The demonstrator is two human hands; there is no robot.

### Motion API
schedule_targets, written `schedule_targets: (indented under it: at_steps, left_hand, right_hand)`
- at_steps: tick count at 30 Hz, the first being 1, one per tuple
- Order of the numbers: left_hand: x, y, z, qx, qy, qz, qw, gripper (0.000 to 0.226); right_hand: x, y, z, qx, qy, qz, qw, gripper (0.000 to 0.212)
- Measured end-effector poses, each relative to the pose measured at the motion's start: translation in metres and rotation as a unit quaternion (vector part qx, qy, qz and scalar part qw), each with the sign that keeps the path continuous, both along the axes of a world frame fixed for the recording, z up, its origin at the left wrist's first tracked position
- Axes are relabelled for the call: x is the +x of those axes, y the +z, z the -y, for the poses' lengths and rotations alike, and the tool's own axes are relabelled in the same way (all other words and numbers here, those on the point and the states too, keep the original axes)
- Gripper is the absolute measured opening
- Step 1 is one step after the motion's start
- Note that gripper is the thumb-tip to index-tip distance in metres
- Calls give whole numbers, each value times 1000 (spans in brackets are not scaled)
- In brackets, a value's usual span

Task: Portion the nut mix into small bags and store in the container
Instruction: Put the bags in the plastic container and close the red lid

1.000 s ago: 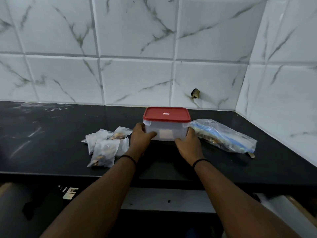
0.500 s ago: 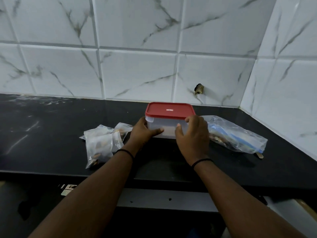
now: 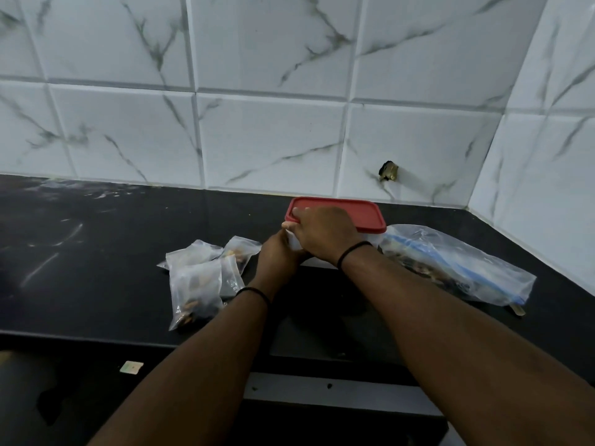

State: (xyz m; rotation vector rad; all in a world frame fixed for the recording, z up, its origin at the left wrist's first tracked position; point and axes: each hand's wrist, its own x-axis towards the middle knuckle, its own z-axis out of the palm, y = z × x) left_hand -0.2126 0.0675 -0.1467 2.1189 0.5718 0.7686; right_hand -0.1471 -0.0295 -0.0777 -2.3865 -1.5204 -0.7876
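Nut-filled small bags (image 3: 206, 275) lie just left of the container (image 3: 322, 259), where the left hand (image 3: 278, 252) grips its side and the right hand (image 3: 325, 233) curls over the red lid's (image 3: 363, 214) corner, seemingly prying it open for loading the bags.

the scene was dim and soft, the white tiled wall (image 3: 273, 136) catching the most light. the black counter (image 3: 96, 252) showed faint pale glare streaks at far left. tile lines bowed toward the edges. near forearms and the space below the counter were dark.
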Motion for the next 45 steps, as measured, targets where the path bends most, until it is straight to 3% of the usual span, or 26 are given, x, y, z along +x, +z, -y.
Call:
schedule_targets:
  at_steps: [6, 12, 17, 20, 23, 26, 28, 31, 33, 34, 36, 40, 42, 45]
  left_hand:
    - [2, -5, 0, -38, -14, 9, 999, 63]
    - [0, -3, 2, -42, -23, 16, 999, 63]
    - [-3, -1, 3, -45, -30, 16, 998, 63]
    - [-3, -1, 4, -43, -34, 20, 998, 62]
    - [-1, -2, 3, -47, -26, 23, 998, 65]
    - [-3, -6, 3, -32, -22, 78, 996, 109]
    - [-5, -6, 6, 33, -19, 141, 989, 125]
    - [-4, 1, 14, 187, 25, 136, 973, 104]
    - [-1, 3, 16, 232, 44, 118, 964, 82]
    - [1, 3, 15, 240, 44, 121, 962, 72]
    - [4, 2, 8, 249, 34, 135, 958, 62]
    - [6, 3, -2, 267, 34, 171, 948, 60]
    - [6, 2, -5, 264, 38, 171, 949, 59]
    - [6, 2, -4, 255, 39, 166, 952, 57]
  right_hand:
    - [19, 24, -5, 34, 0, 29, 999, 43]
    - [18, 31, 1, 63, -11, -14, 998, 35]
    - [36, 89, 16, 186, -68, -39, 979, 23]
    - [56, 116, 42, 236, -65, -147, 959, 28]
    - [73, 116, 70, 328, -56, -217, 918, 18]
    - [91, 104, 93, 451, -91, -285, 841, 7]
    - [105, 95, 104, 518, -103, -350, 774, 16]
    - [122, 79, 108, 583, -93, -454, 667, 25]
    - [135, 71, 105, 610, -96, -503, 605, 15]
    - [142, 66, 101, 612, -106, -514, 592, 12]
    - [154, 56, 94, 583, -121, -529, 605, 13]
    - [178, 28, 76, 554, -144, -558, 601, 47]
    - [183, 18, 67, 527, -182, -561, 612, 53]
    - [197, 2, 56, 407, -310, -511, 690, 60]
